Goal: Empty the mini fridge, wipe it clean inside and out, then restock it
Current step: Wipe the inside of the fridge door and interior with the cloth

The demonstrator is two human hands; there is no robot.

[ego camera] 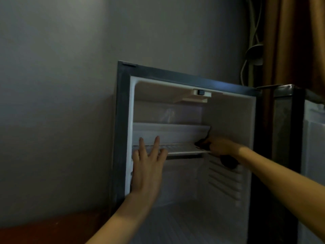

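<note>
The mini fridge (123, 120) stands open with a dark frame and a white inside that holds no food. A white wire shelf (182, 149) crosses its middle under a pale tray. My left hand (147, 166) is at the shelf's left end with straight, spread fingers. My right hand (220, 147) grips a dark cloth (202, 144) at the shelf's right end, against the inner right wall. More dark cloth hangs below that wrist.
The fridge door (288, 131) is swung open to the right. A grey wall fills the left and back. Brown curtains (295, 41) and white cables (253, 50) hang at the upper right. A reddish-brown surface (52, 231) lies at the lower left.
</note>
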